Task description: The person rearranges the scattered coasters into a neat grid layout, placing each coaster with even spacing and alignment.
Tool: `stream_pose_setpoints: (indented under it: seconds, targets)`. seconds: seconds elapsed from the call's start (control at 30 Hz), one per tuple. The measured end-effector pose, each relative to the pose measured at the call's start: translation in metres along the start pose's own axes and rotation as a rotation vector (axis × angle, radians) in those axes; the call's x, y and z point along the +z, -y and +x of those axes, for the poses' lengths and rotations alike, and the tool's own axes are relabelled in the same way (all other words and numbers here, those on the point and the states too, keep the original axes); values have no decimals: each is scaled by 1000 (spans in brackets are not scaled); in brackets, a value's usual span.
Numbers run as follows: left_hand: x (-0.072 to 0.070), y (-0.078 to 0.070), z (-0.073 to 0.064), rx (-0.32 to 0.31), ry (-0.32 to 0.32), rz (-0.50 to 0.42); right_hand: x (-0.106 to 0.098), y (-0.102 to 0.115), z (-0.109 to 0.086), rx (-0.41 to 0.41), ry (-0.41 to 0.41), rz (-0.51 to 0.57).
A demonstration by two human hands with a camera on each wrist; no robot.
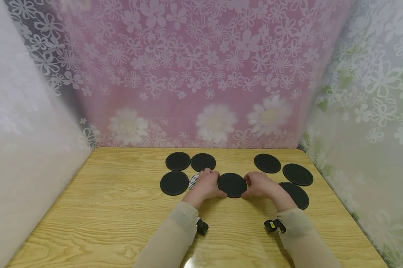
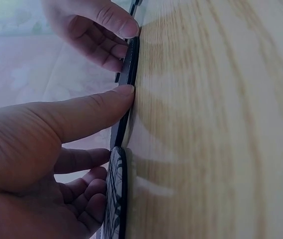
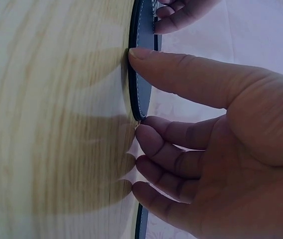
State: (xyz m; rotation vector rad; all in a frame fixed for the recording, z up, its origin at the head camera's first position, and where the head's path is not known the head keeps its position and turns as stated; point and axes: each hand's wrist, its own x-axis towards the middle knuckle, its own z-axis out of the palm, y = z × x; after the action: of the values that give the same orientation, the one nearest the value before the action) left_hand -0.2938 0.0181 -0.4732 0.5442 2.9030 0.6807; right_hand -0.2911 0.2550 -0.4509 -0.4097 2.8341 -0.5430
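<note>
A black round coaster (image 1: 232, 185) with a stitched rim lies between my two hands near the middle of the table. My left hand (image 1: 206, 185) grips its left edge, the thumb at the near side and the index finger farther round. On the opposite edge, my right hand (image 1: 259, 185) holds it likewise between thumb and index finger, the other fingertips down at the wood in the right wrist view. Beside the left hand is a coaster with a white and black checked face (image 1: 193, 181), mostly hidden by that hand; its rim also shows in the left wrist view.
Left of the hands lie three more black coasters (image 1: 174, 182) close together. Another three black coasters (image 1: 297, 174) lie to the right, the nearest partly behind the right forearm. Floral curtains (image 1: 201, 74) hang behind and along both sides of the wooden table (image 1: 104, 208).
</note>
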Motion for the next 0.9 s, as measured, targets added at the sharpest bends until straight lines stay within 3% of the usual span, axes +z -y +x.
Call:
stream_pose_setpoints:
  seconds: [0.9]
  targets:
    - [-1, 0, -1, 6, 7, 0, -1, 0, -2, 29, 12, 27]
